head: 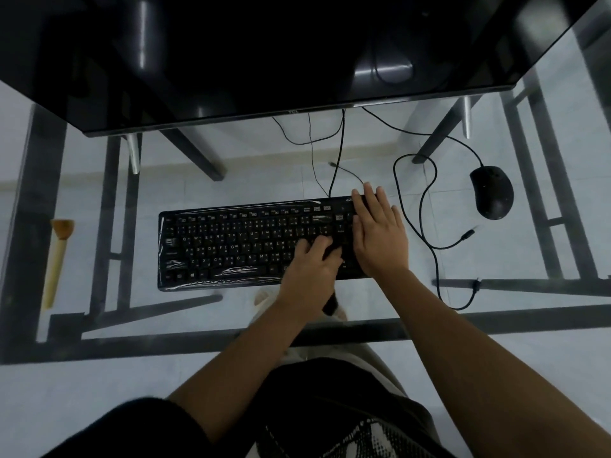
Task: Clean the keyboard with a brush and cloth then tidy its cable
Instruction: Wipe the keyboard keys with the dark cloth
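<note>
The person is wearing a black top (330,388) with a short sleeve (132,431) showing on the left arm. A white printed pattern (367,438) is running across its front, and pale trousers (367,353) are showing beyond its hem.

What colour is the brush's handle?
The handle of the brush is pale tan, like light wood; the head view shows it.

The glass desk (139,312) lies bare between the brush (59,259) at the far left and the keyboard (231,246), and along the near edge in front of it. To the right, 1 loose black cable (421,206) loops between keyboard and mouse (492,192). Behind the keyboard, thin wires (312,153) trail under the monitor's (264,61) low edge.
</note>
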